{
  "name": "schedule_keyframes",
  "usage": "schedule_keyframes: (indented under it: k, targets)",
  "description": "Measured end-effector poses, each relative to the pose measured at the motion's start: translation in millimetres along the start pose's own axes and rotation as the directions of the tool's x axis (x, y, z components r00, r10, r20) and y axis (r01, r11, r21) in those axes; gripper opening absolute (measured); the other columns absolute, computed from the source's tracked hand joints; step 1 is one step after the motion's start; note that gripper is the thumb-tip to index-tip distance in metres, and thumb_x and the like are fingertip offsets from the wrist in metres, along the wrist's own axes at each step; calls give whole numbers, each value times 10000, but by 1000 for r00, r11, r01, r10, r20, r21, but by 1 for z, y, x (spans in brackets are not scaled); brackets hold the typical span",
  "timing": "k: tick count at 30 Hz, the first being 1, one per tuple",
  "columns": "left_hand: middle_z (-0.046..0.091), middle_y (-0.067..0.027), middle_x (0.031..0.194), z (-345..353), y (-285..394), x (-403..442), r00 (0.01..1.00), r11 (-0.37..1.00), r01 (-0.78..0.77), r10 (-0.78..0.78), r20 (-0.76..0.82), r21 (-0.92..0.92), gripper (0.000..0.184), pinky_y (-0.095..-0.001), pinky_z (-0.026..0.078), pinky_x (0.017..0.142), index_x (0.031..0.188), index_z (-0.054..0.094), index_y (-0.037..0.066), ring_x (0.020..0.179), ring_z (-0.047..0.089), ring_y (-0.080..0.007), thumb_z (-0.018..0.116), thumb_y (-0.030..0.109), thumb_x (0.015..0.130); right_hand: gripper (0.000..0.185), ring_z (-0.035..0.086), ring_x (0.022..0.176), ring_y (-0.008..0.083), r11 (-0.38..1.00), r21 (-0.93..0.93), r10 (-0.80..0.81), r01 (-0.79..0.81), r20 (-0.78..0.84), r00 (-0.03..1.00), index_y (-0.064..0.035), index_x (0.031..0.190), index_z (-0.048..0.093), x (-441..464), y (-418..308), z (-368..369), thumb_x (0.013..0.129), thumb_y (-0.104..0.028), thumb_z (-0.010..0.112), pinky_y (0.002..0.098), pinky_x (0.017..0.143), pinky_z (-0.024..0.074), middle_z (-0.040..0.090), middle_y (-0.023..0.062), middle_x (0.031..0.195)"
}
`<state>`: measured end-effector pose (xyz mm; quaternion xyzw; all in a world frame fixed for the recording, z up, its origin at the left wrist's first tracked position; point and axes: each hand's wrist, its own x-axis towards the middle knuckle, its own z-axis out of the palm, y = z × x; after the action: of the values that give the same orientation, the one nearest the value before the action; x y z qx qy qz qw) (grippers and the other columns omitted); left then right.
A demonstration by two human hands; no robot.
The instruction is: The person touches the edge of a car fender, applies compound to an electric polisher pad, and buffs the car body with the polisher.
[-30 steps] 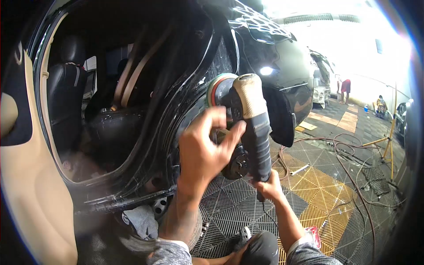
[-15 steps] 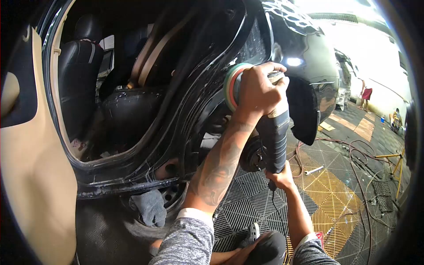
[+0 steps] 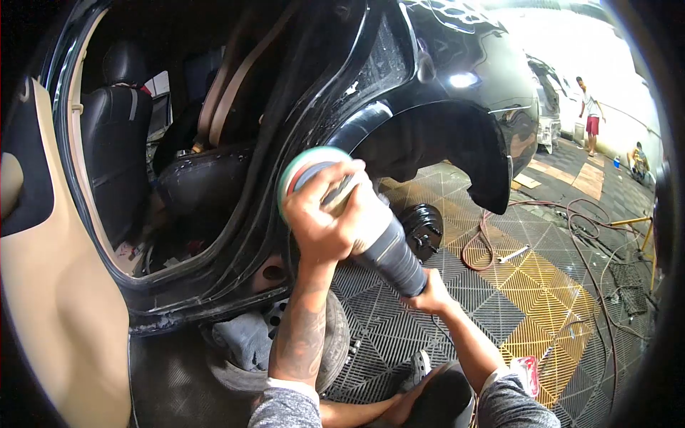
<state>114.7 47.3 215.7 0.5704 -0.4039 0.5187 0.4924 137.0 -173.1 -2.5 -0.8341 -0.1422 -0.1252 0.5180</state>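
Observation:
A black-bodied car polisher (image 3: 394, 258) slants across the middle of the view. Its round pad (image 3: 314, 155), green-edged with a reddish layer, lies against or very near the black car body (image 3: 357, 139) in front of the wheel arch. My left hand (image 3: 325, 221) is wrapped over the tool's head, behind the pad. Lower right, my right hand (image 3: 432, 294) grips the rear end of its handle. Whitish smears mark the panel around the door frame. The pad's working face is hidden from me.
An open car door (image 3: 61, 299) stands at left. Below the sill lies a tyre (image 3: 332, 346) with a grey cloth (image 3: 242, 342) on it. Red hoses (image 3: 479, 257) and a wrench-like tool (image 3: 514, 253) lie on the tiled floor. Two people (image 3: 592, 118) are farther back.
The polisher has moved left and down along the body, from the wheel arch edge toward the door frame, and its handle now tilts more. Both hands keep their hold.

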Motion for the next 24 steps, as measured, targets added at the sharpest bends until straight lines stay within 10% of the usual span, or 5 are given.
schedule_keyframes:
  k: [9, 24]
  targets:
    - [750, -113, 771, 111, -17, 88, 994, 989, 38, -23, 107, -143, 238, -291, 562, 680, 959, 763, -6, 708, 725, -162, 727, 141, 775, 357, 656, 762, 149, 981, 113, -136, 156, -173, 976, 13, 970, 674, 7, -45, -71, 678, -148, 800, 324, 734, 548, 707, 40, 892]
    - [752, -197, 982, -37, -18, -77, 995, 993, -63, 56, -78, -95, 268, -375, 583, 854, 1014, 716, -70, 926, 746, -286, 680, 4, 759, 284, 634, 791, 96, 984, 137, -118, 110, 51, 992, 49, 963, 673, 6, 38, 46, 710, -58, 744, 296, 751, 542, 706, 47, 839]
